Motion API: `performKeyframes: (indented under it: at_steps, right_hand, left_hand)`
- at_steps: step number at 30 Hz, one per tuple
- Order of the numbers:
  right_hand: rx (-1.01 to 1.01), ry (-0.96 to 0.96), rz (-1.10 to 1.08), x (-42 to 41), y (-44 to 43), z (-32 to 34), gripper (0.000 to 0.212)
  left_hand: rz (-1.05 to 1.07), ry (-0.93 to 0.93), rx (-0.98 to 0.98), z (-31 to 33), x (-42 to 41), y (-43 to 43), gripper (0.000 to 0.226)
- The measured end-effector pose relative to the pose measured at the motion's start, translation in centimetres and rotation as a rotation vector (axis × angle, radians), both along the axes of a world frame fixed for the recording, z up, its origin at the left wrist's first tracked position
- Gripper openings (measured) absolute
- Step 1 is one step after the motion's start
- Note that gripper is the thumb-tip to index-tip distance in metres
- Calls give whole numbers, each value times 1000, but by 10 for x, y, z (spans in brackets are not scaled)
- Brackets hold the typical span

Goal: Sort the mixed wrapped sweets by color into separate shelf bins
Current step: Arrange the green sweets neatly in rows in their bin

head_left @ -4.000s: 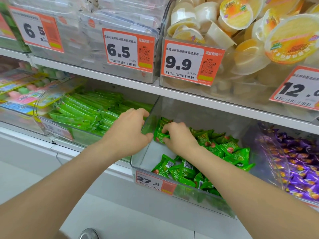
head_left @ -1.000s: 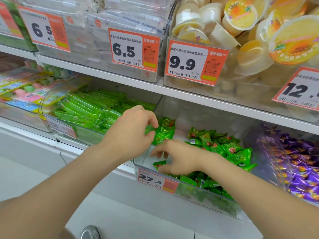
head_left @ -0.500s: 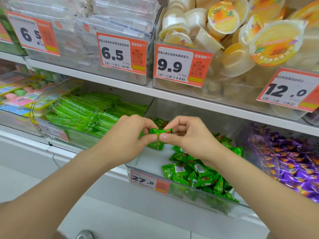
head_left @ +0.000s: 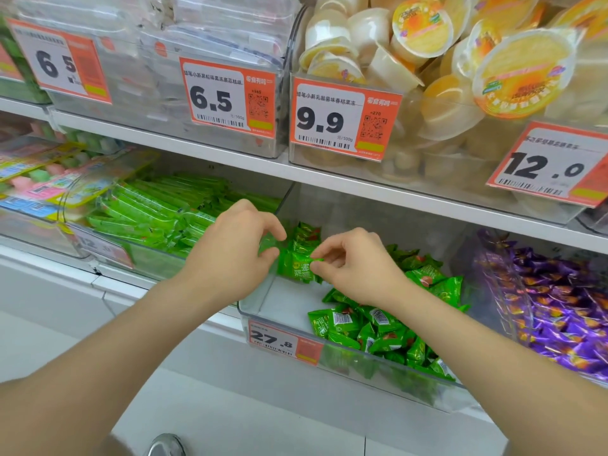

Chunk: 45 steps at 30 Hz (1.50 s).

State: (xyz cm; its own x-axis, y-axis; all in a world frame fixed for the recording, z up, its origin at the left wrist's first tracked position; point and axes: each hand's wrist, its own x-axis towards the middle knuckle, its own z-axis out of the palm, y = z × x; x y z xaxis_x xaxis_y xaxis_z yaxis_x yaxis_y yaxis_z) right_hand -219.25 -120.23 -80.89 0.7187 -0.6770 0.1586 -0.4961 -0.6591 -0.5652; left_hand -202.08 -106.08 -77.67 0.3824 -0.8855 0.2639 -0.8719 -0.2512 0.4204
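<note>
A green wrapped sweet (head_left: 296, 267) is pinched at its right corner by my right hand (head_left: 357, 269). My left hand (head_left: 230, 255) is at the sweet's left end, its thumb touching the wrapper and its forefinger curled above. Both hands hover over the left side of a clear bin (head_left: 253, 312) tagged 27.8. Behind the held sweet, a short stack of green sweets (head_left: 306, 233) leans on the bin's left wall. A loose pile of green sweets (head_left: 365, 327) fills the bin's middle and right.
A clear bin of purple wrapped sweets (head_left: 559, 311) stands to the right. A bin of long green stick packs (head_left: 154, 209) is on the left, with pink and green packs (head_left: 36, 179) beyond. The shelf above holds orange jelly cups (head_left: 427, 60) and price tags.
My right hand picked a green sweet from the pile and brought it up to my left hand. Both hands have since lowered it toward the stack at the bin's left wall.
</note>
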Motion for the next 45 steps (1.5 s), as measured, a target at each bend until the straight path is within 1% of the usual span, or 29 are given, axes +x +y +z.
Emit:
performKeyframes:
  at_steps: [3, 6, 10, 14, 19, 24, 25, 27, 29, 30, 32, 33, 37, 40, 41, 43, 45]
  right_hand:
    - [-22, 116, 12, 12, 1, -20, 5]
    - [-81, 196, 16, 26, 2, -33, 6]
    - [-178, 237, 30, 36, 0, -39, 8]
    - [-225, 242, 30, 39, 1, -39, 11]
    - [-331, 318, 29, 42, 2, -40, 11]
    - [-379, 371, 31, 37, 8, -22, 20]
    - [-372, 360, 25, 34, 5, -15, 19]
    - [-272, 358, 75, 23, -4, 0, 14]
    - [-167, 469, 223, 6, -10, 10, 27]
    - [-119, 557, 293, -3, -10, 13, 33]
    - [-30, 666, 368, -16, -10, 13, 42]
    - [-5, 674, 391, -20, -10, 11, 42]
    - [17, 624, 429, -26, -15, 9, 28]
    - [37, 609, 415, -32, -15, 9, 30]
    - [32, 601, 412, -34, -14, 7, 30]
    - [10, 559, 403, -36, -12, 5, 28]
    - [-23, 458, 371, -38, -13, 6, 25]
  left_hand:
    - [11, -13, 19, 0, 3, 1, 31]
    - [9, -8, 42, 1, 2, 3, 31]
    - [2, -5, 54, 2, 0, 4, 27]
    - [7, -16, 52, 1, 1, 2, 26]
    - [8, 0, 40, 1, 1, 2, 25]
    - [-5, -15, 22, 0, 0, 2, 24]
    - [-8, -34, 17, 0, -1, 3, 24]
    - [-36, -126, -26, -1, -4, 4, 24]
    - [-124, -235, -100, -1, -11, 3, 20]
    - [-170, -247, -106, -1, -15, 1, 17]
    - [-219, -182, -41, -5, -24, -2, 14]
    - [-227, -128, 7, -9, -28, -4, 14]
    - [-223, 5, 180, -22, -39, -13, 13]
    - [-225, 55, 257, -26, -41, -19, 12]
    - [-229, 72, 289, -29, -42, -22, 15]
    - [-260, 83, 392, -32, -43, -28, 29]
    - [-317, 76, 512, -33, -47, -33, 41]
